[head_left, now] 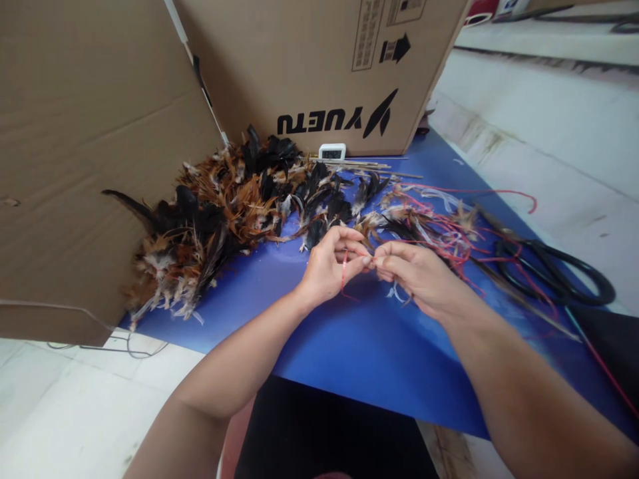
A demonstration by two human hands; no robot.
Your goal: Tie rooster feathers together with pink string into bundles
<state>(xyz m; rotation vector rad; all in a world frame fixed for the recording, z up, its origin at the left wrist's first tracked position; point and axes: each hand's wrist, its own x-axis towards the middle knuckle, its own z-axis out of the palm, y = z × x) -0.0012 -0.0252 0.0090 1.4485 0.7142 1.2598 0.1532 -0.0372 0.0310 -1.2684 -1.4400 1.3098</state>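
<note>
My left hand (335, 263) pinches a thin red string (344, 271), which hangs down across its fingers. Fingertip to fingertip with it, my right hand (417, 274) is closed on the same string. Both hands are just above the blue tabletop (349, 346). Behind them lie small bundles of black and brown feathers (319, 199). Just beyond my right hand is a tangle of red and whitish strings (449, 229) with more feathers among it. Whether a feather is also between my fingertips I cannot make out.
Large black-handled scissors (554, 269) lie at the right. A big feather heap (184, 233) covers the left side. Thin sticks (369, 166) and a small white digital clock (332, 152) stand near the cardboard box (319, 66) at the back. Another cardboard panel (90, 166) rises at left.
</note>
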